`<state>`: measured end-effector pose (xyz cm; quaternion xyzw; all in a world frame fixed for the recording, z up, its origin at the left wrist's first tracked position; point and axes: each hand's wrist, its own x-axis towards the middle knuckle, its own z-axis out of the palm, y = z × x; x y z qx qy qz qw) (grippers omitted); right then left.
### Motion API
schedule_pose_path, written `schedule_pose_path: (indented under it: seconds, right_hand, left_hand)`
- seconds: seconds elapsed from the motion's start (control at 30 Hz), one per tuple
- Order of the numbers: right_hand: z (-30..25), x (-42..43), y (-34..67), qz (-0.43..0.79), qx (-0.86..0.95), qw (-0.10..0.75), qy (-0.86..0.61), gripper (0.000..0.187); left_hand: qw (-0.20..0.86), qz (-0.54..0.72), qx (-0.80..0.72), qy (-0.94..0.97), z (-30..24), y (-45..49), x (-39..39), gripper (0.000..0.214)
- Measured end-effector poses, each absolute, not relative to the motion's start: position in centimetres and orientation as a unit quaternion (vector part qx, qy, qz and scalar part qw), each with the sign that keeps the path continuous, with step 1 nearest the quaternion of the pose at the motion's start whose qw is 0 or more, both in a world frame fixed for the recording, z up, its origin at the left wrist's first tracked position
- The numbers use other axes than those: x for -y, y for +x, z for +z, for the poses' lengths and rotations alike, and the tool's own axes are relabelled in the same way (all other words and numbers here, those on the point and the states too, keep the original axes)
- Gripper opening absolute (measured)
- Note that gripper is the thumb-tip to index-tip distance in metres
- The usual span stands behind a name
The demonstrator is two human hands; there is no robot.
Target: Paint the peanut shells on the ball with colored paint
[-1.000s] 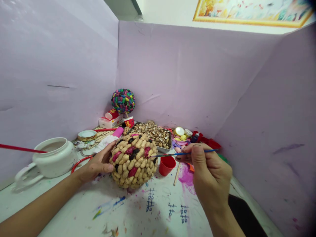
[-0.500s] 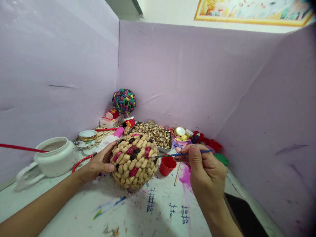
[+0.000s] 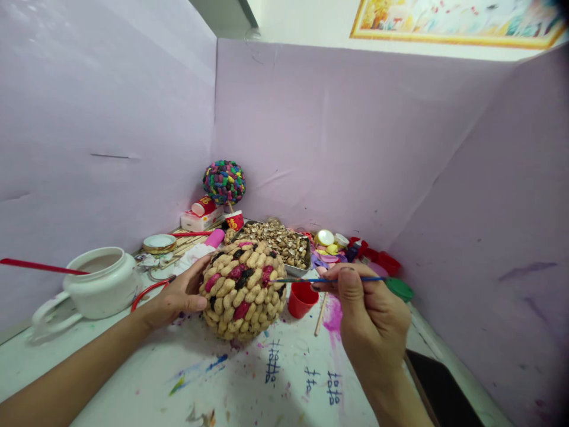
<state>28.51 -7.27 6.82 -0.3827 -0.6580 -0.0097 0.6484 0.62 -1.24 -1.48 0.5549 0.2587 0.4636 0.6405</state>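
A ball covered in peanut shells [image 3: 242, 290], some painted pink and black, rests on the paint-stained table [image 3: 249, 385]. My left hand [image 3: 178, 293] cups its left side, thumb and fingers pressed against the shells. My right hand [image 3: 368, 314] pinches a thin blue paintbrush [image 3: 329, 279] held level, its tip touching the ball's right side near the top. A small red cup [image 3: 301, 298] stands just right of the ball, under the brush.
A white pot [image 3: 100, 281] with a red stick stands at the left. A metal tray of peanut shells [image 3: 284, 240], a multicoloured shell ball [image 3: 223, 182], paint lids [image 3: 329, 243] and red caps lie behind. Purple board walls enclose the table. A dark object [image 3: 440, 391] lies at the right.
My right hand with the brush has shifted slightly left and nearer to the ball. The ball has turned a little under my left hand.
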Motion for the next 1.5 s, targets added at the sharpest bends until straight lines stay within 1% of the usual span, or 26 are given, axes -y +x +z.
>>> schedule_pose_path:
  seconds: [0.13, 0.33, 0.43, 0.8, 0.93, 1.03, 1.3, 1.4, 1.5]
  right_hand:
    - [7.0, 7.5, 28.4, -0.031, 0.679, 0.630, -0.375, 0.020]
    - [7.7, 8.2, 28.2, -0.126, 0.711, 0.586, -0.369, 0.020]
    - [7.8, 8.3, 28.2, -0.151, 0.717, 0.571, -0.369, 0.020]
    - [7.4, 7.8, 28.8, -0.124, 0.723, 0.570, -0.371, 0.018]
    - [7.4, 8.1, 28.7, -0.133, 0.701, 0.589, -0.380, 0.018]
    - [7.5, 8.4, 28.6, -0.138, 0.692, 0.595, -0.385, 0.019]
    - [7.2, 9.2, 29.0, -0.219, 0.690, 0.564, -0.397, 0.019]
    - [7.3, 9.0, 29.6, -0.217, 0.661, 0.579, -0.424, 0.021]
    - [7.6, 7.9, 30.8, -0.198, 0.591, 0.600, -0.501, 0.027]
  left_hand:
    - [0.645, 0.462, -0.251, 0.554, -1.4, 0.7, 1.3, 0.098]
    - [0.644, 0.465, -0.253, 0.552, -1.5, 0.6, 1.3, 0.101]
    - [0.644, 0.462, -0.258, 0.552, -1.6, 0.5, 1.2, 0.103]
    - [0.633, 0.461, -0.262, 0.564, -1.5, 0.4, 1.2, 0.100]
    - [0.625, 0.450, -0.248, 0.588, -1.4, 0.4, 1.2, 0.099]
    - [0.605, 0.457, -0.265, 0.596, -1.5, 0.4, 1.2, 0.101]
    - [0.547, 0.483, -0.335, 0.596, -1.5, 0.8, 2.1, 0.110]
    - [0.547, 0.489, -0.349, 0.584, -1.4, 0.9, 2.4, 0.112]
    - [0.555, 0.494, -0.350, 0.570, -1.5, 0.9, 2.4, 0.112]
